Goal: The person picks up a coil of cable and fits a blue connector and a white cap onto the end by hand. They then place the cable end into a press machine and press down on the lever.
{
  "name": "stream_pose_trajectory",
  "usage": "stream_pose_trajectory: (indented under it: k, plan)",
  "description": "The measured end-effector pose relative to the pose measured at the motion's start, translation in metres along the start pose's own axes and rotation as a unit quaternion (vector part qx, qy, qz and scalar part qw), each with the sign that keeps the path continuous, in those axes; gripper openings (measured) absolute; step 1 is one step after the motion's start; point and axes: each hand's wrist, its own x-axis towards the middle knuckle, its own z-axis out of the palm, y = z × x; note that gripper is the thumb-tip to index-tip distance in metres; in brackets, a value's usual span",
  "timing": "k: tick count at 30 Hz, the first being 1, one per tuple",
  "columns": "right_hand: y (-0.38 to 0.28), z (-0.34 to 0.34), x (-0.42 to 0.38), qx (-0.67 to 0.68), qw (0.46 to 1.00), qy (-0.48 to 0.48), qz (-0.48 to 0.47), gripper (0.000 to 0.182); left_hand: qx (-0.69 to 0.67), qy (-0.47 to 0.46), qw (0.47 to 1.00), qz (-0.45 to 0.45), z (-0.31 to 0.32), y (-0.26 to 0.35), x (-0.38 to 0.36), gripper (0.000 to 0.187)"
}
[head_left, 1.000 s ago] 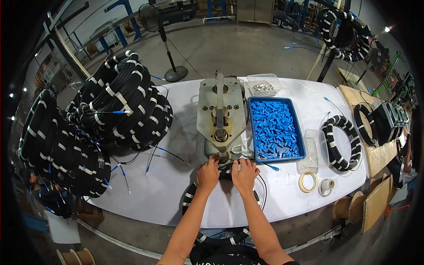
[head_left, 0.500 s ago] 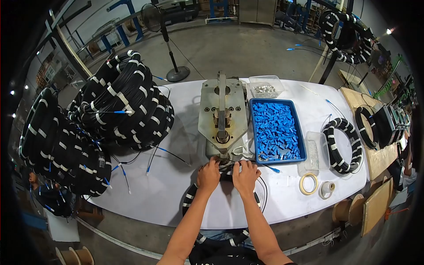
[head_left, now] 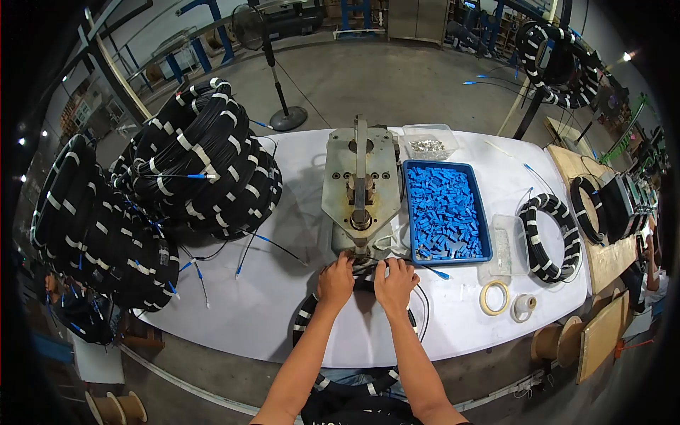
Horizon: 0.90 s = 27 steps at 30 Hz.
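Observation:
Both my hands are at the foot of a metal bench press (head_left: 360, 185), just below its ram. My left hand (head_left: 335, 283) has its fingers curled at the press's lower left, closed on a black cable that is mostly hidden there. Bent fingers of my right hand (head_left: 394, 282) pinch the black cable on the other side. A blue connector (head_left: 440, 274) on a black lead sticks out to the right of that hand. Beneath my wrists lies a black cable coil (head_left: 304, 314) with white tape bands, partly covered by my forearms. The work point under the ram is hidden.
Large stacks of taped cable coils (head_left: 205, 156) stand at the left. Right of the press are a blue bin (head_left: 484, 212) of blue connector parts, a clear box (head_left: 427, 144) of small metal pieces, tape rolls (head_left: 494, 297) and another coil (head_left: 529, 234).
The view has shifted very slightly. My hands stay in the same place at the press, with no clear change in their grip.

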Motion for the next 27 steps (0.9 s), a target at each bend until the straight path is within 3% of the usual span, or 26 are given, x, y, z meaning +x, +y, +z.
stream_pose_trajectory:
  k: [27]
  plan:
    - [0.0000,0.0001,-0.0003,0.010,1.000,0.009,0.000,0.027,0.028,0.029,0.999,0.035,0.0047,-0.0041,0.0000,0.022]
